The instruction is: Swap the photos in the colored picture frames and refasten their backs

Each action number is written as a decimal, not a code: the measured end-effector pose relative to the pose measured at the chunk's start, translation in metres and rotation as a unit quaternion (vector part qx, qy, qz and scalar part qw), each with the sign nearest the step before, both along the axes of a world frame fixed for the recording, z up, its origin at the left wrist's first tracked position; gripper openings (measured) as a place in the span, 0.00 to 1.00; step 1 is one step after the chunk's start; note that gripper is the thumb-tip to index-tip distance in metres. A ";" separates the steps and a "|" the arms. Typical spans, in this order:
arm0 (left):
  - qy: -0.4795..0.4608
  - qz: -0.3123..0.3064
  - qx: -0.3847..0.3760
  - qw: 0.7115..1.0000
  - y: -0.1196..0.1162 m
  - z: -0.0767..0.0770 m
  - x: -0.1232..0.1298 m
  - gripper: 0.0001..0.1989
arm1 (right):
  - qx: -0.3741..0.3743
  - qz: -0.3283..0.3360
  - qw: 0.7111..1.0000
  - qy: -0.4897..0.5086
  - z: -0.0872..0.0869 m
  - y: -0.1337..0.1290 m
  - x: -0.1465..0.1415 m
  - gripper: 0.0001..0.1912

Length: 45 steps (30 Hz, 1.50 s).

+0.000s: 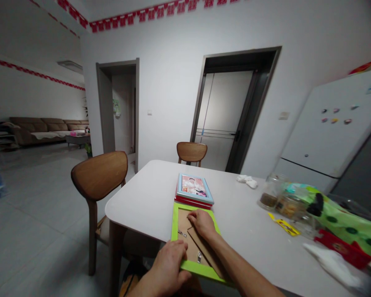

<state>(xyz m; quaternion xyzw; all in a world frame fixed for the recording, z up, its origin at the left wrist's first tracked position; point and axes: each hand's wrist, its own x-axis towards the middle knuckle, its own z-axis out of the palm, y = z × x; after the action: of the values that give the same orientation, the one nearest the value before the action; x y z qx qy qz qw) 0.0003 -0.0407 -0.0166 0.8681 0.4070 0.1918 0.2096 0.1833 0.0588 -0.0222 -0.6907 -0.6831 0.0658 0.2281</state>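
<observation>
A lime-green picture frame (200, 269) lies back side up at the near edge of the table, its brown backing board (183, 216) showing. My left hand (170, 262) grips the frame's lower left corner, thumb along the near edge. Over the upper part of the backing, my right hand (201, 222) is closed in a pinch; what its fingertips hold is too small to make out. A brown stand flap (204, 247) slants under my right forearm. Small metal hangers (199, 257) sit on the backing. Just beyond lies a light-blue framed photo (194, 185), stacked on red frames (193, 201).
On the table's right side stand a glass jar (268, 199), a yellow packet (284, 226), a red box (343, 247) and a green bag (352, 222). Crumpled white tissue (247, 180) lies farther back. Wooden chairs (100, 173) stand left and behind the white table (142, 198).
</observation>
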 end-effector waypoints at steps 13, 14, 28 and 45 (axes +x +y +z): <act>0.030 -0.003 -0.025 0.999 -0.006 -0.003 0.001 0.31 | -0.020 -0.111 0.994 0.001 -0.005 0.031 0.002 0.08; 0.040 -0.007 -0.028 0.999 -0.006 0.000 0.001 0.31 | -0.016 -0.107 0.994 0.007 -0.005 0.030 0.004 0.08; 0.118 -0.084 0.009 0.989 -0.012 0.000 0.047 0.26 | 0.014 -0.023 0.998 0.063 -0.001 -0.002 0.021 0.10; -0.093 -0.054 0.027 0.994 -0.003 0.009 0.038 0.22 | 0.078 -0.092 0.954 0.273 0.032 -0.027 0.058 0.16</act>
<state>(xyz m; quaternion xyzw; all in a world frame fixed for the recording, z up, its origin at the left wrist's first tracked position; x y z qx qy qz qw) 0.0387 -0.0437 -0.0080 0.8724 0.3331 0.2713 0.2333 0.2408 0.0317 0.0099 -0.6862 -0.5312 0.1769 0.4644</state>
